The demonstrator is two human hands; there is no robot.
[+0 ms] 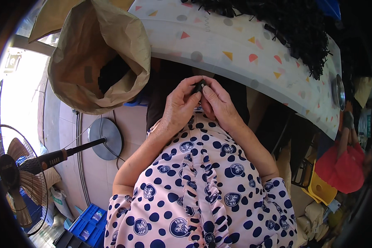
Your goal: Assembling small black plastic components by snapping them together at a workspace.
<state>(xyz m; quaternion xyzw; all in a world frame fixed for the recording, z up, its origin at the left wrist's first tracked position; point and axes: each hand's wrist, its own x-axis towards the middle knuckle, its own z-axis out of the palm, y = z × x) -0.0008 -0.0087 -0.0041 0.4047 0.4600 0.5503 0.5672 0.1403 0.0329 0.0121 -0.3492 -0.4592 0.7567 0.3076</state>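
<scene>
Black piece (pixel 199 86), small and mostly covered, sits between the two hands, on the near side of the surface (pixel 175 39). From my remote feed I see the left hand (pixel 181 99) pinching it on one side and the right hand (pixel 222 102) on the other, thumb laid against it, so both are closed in a grasp on the same thing. I make out a tiny pale spot on it, but I cannot tell its full shape, nor whether the handling of it is finished.

Beyond the hands and to their right, a big heap of black pieces (pixel 301 37) spreads over the surface; I judge these look much like the one being held, and that plenty remains if they are waiting their turn. To the left of the hands, a brown paper bag (pixel 128 33) gapes open with a dark mass (pixel 111 76) inside. I would guess that is the completed share, though I cannot confirm it. As I read it, this piece is midway, with the work far from over.
</scene>
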